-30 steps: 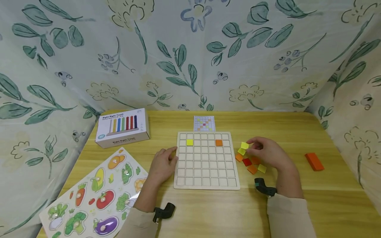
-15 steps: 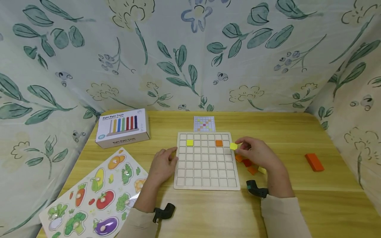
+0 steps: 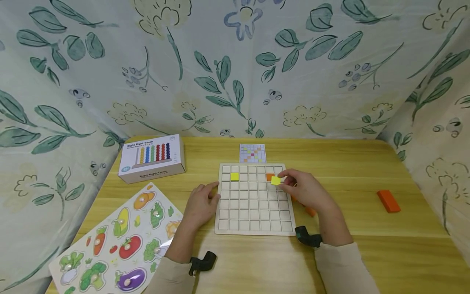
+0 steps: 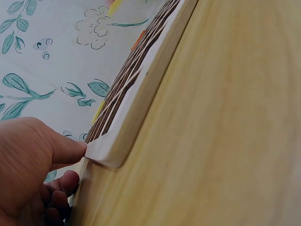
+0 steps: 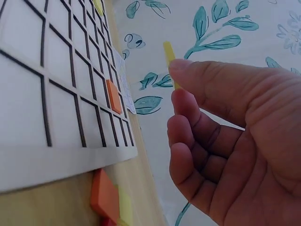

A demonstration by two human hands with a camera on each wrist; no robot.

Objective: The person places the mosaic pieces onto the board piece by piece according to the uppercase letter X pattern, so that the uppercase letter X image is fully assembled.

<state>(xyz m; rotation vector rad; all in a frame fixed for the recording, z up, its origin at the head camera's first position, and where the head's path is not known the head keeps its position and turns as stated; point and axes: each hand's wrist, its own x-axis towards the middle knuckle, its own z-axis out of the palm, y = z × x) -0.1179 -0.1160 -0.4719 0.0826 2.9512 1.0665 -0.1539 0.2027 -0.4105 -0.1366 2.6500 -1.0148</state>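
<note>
My right hand (image 3: pixel 305 188) pinches a thin yellow square tile (image 3: pixel 276 180) between thumb and fingertips. It holds the tile over the upper right of a wooden grid board (image 3: pixel 254 214), partly covering an orange tile (image 3: pixel 269 177) set in a cell there. In the right wrist view the pinched tile (image 5: pixel 168 52) shows edge-on, the other fingers curled below. Another yellow tile (image 3: pixel 234 176) lies in a cell at the board's upper left. My left hand (image 3: pixel 200 205) rests beside the board, its thumb (image 4: pixel 70 149) touching the left edge.
Loose tiles, among them an orange one (image 3: pixel 311 211), lie right of the board, partly hidden by my right hand. A coloured grid card (image 3: pixel 252 153) stands behind the board. Left are a white box (image 3: pixel 151 158) and a vegetable puzzle (image 3: pixel 117 245); an orange block (image 3: pixel 388 201) lies far right.
My right hand has lifted the yellow tile from the loose pile and carried it left, over the board's upper right. The left hand has stayed at the board's edge.
</note>
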